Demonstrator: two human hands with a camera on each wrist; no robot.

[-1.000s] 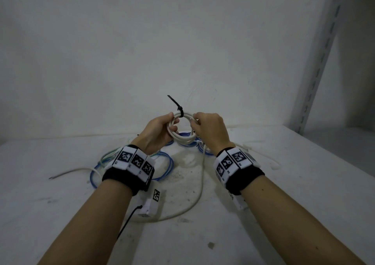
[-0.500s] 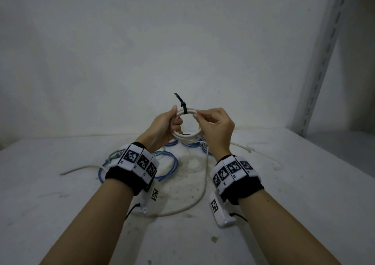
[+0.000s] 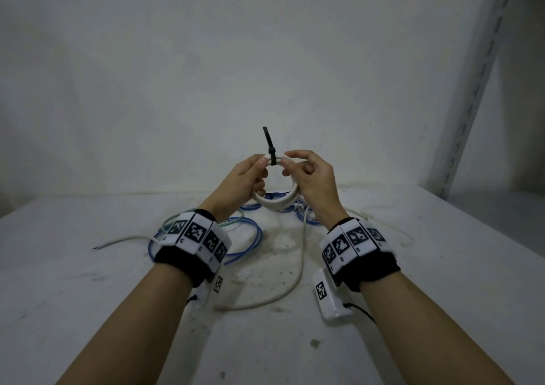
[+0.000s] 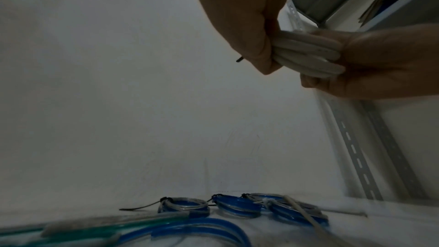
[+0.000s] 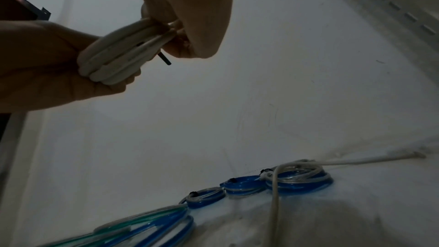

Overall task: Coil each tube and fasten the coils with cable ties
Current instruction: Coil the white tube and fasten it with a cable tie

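A white tube coil (image 3: pixel 274 203) is held up above the table between both hands. A black cable tie (image 3: pixel 270 148) wraps the coil's top, its tail pointing up. My left hand (image 3: pixel 261 173) grips the coil's left side, thumb on top beside the tie. My right hand (image 3: pixel 290 167) pinches the coil just right of the tie head, its other fingers curled loosely. The left wrist view shows the stacked white coil turns (image 4: pixel 306 55) squeezed between the two hands. In the right wrist view the tie tail (image 5: pixel 165 59) pokes out below the coil (image 5: pixel 118 57).
Three tied blue coils (image 4: pixel 237 207) lie at the back of the white table (image 3: pixel 442 266). Loose blue and green tubing (image 3: pixel 244 237) sprawls at the left, and a loose white tube (image 3: pixel 298 266) trails down the middle. A slotted shelf upright (image 3: pixel 472 89) stands at the right.
Both hands have lifted the coil higher and turned it so that the tie stands upright on top. The right hand has gone from covering the coil's side to pinching beside the tie.
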